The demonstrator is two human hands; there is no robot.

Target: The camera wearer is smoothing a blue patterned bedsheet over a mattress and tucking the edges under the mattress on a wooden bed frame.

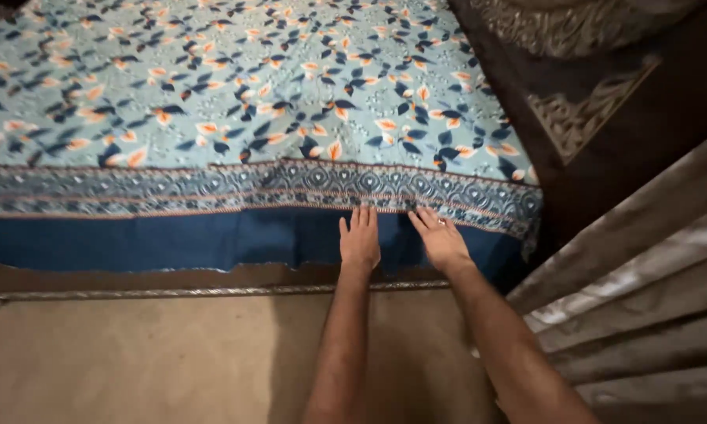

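A light blue bedsheet with orange and dark blue leaves covers the bed. Its patterned border band runs along the near edge, with a plain dark blue strip hanging below it. My left hand lies flat on the dark blue strip, fingers together, tips touching the patterned border. Just to its right, my right hand also rests flat on the sheet's edge, fingers slightly spread and reaching the border. Neither hand holds anything.
A dark wooden headboard with carved ornament stands at the right. A brown bed frame rail runs below the sheet, with tan floor beneath. Beige striped curtain folds hang at the lower right.
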